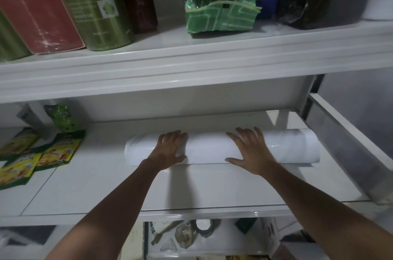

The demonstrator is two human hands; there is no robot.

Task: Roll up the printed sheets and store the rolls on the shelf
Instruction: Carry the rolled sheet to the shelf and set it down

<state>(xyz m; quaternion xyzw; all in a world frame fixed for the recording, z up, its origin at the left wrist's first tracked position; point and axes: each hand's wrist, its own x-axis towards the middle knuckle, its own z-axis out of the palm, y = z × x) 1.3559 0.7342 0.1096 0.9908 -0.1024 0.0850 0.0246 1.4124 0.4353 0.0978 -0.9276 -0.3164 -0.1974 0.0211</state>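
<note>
A white roll of sheets lies lengthwise on the middle shelf, its ends pointing left and right. My left hand rests flat on the roll's left part, fingers spread over the top. My right hand lies flat on the roll right of centre, fingers also spread and the thumb at the roll's near edge. Both palms press on the roll from above without closing around it. The right end of the roll sits close to the shelf's right side.
Yellow and green packets lie at the left of the middle shelf. The upper shelf holds red and green cylinders and green wrapped bundles. A metal side rail borders the right. Clutter sits below.
</note>
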